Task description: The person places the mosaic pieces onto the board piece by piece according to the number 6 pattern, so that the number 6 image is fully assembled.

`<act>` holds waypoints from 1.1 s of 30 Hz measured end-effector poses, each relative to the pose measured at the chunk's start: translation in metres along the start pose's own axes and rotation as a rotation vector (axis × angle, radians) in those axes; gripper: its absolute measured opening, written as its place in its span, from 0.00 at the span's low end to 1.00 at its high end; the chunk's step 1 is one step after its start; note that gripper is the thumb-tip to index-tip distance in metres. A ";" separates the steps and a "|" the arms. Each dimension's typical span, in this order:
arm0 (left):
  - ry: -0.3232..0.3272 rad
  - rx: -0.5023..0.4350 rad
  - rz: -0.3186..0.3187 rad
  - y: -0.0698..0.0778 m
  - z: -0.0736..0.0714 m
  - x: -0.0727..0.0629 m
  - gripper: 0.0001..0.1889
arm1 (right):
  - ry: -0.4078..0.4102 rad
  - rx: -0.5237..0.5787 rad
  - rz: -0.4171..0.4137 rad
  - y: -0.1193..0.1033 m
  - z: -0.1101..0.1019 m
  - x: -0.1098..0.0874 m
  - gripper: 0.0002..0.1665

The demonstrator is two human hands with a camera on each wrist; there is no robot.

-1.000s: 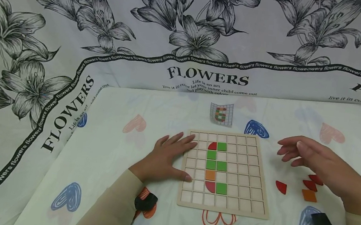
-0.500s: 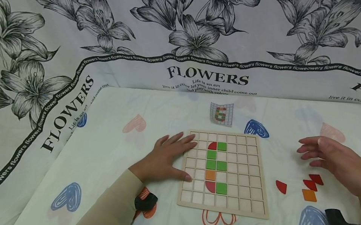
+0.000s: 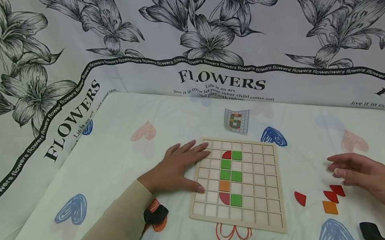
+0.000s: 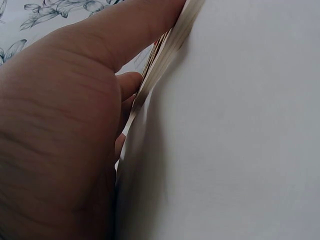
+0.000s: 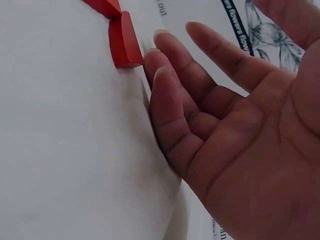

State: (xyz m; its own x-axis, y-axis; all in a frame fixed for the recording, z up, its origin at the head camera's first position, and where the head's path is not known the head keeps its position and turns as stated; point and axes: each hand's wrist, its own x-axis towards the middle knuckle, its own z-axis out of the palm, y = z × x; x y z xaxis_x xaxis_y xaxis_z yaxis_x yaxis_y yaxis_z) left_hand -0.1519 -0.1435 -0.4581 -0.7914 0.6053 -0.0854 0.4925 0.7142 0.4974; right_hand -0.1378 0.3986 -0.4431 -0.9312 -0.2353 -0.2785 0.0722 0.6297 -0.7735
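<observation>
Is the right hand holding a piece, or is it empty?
Empty. The right hand hovers open, fingers straight, just beyond the red diamond-shaped tiles on the white tablecloth; nothing lies in its palm.

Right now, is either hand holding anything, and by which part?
Nothing is held. The left hand rests flat on the wooden board's left edge; the right hand hovers open near the red pieces.

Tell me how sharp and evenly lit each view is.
Head view: sharp and evenly lit, soft shadows only, the wooden grid board and loose red pieces crisp. Left wrist view: the left hand fills the frame, soft, the board's edge blurred. Right wrist view: the right hand fairly clear, red piece slightly soft.
</observation>
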 end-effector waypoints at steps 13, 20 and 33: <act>0.007 -0.002 -0.004 0.000 0.001 0.000 0.56 | -0.070 -0.041 0.009 0.006 -0.006 -0.007 0.30; 0.002 0.000 -0.007 0.001 0.001 0.000 0.57 | -0.077 -0.164 -0.016 0.003 -0.003 -0.006 0.27; 0.000 0.000 -0.007 0.001 0.000 0.000 0.57 | -0.080 -0.261 0.066 -0.009 -0.001 -0.003 0.13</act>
State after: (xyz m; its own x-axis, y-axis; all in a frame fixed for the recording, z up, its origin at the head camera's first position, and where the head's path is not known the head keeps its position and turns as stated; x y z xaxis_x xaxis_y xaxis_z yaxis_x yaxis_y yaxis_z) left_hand -0.1517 -0.1425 -0.4580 -0.7949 0.6002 -0.0888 0.4871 0.7186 0.4964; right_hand -0.1361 0.3940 -0.4348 -0.8954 -0.2389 -0.3758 0.0274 0.8127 -0.5820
